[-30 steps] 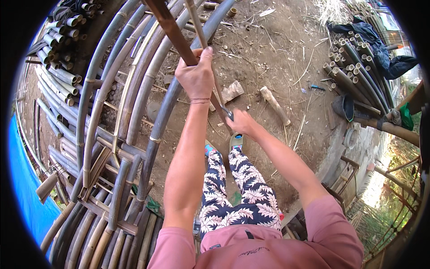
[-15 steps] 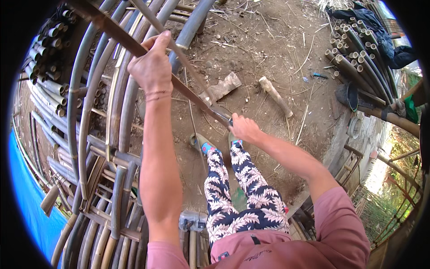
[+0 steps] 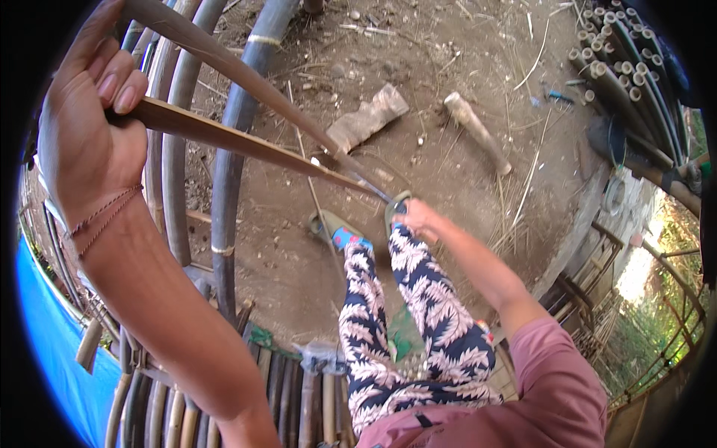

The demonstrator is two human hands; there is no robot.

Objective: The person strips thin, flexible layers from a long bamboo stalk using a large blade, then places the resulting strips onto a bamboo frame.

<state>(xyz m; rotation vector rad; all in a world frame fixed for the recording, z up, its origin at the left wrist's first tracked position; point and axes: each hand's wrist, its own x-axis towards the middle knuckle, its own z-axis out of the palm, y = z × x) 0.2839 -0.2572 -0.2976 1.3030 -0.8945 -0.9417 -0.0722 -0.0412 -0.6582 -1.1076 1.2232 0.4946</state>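
Observation:
Two long brown bamboo strips spread apart toward the upper left and come together near my feet. My left hand [image 3: 101,127], raised at the left, has its fingers closed round the lower bamboo strip [image 3: 216,134]. Its index finger reaches up to the end of the upper bamboo strip [image 3: 231,67]. Low in front of my shoes, my right hand [image 3: 420,220] is closed on the dark handle of a knife. The knife's narrow metal blade [image 3: 373,190] lies where the strips meet; how deep it sits between them I cannot tell.
Thick bamboo poles [image 3: 237,127] stand and lean at the left, with more cut poles [image 3: 310,407] along the bottom. Two short wood pieces, a flat block [image 3: 370,118] and a round log [image 3: 478,133], lie on the dirt. A bamboo bundle [image 3: 624,63] leans at the upper right, beside a dark bucket [image 3: 609,140].
My left hand has swung outward to the left and nearer the camera, and the gap between the strips has widened. My right hand stays low at the knife.

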